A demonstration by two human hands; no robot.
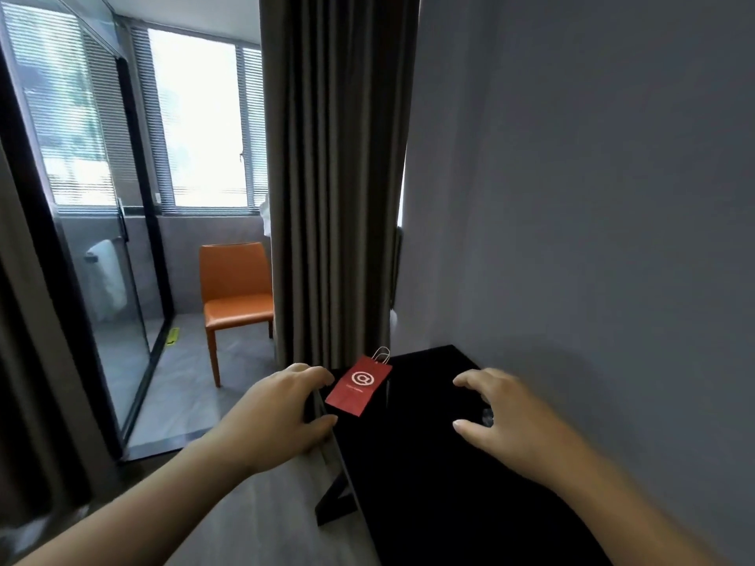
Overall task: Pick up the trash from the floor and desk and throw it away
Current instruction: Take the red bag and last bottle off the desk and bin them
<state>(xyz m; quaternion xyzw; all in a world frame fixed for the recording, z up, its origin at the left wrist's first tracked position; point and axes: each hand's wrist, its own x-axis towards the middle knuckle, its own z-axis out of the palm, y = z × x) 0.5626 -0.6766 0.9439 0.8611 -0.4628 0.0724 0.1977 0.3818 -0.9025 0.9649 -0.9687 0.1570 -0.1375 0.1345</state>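
A small red paper bag (358,386) with a white logo and white string handles lies flat on the far left part of the black desk (433,475). My left hand (282,414) hovers just left of the bag at the desk's left edge, fingers loosely spread, holding nothing. Over the desk's right side, near the wall, my right hand (500,418) is spread with relaxed fingers and holds nothing. A small shiny object (487,416) shows dimly on the desk beside the right hand's thumb; I cannot make out what it is.
A grey curtain (335,177) hangs behind the desk's far left corner. An orange chair (235,296) stands on the grey floor beyond, beside a glass partition (106,247). A grey wall (592,198) runs along the desk's right side.
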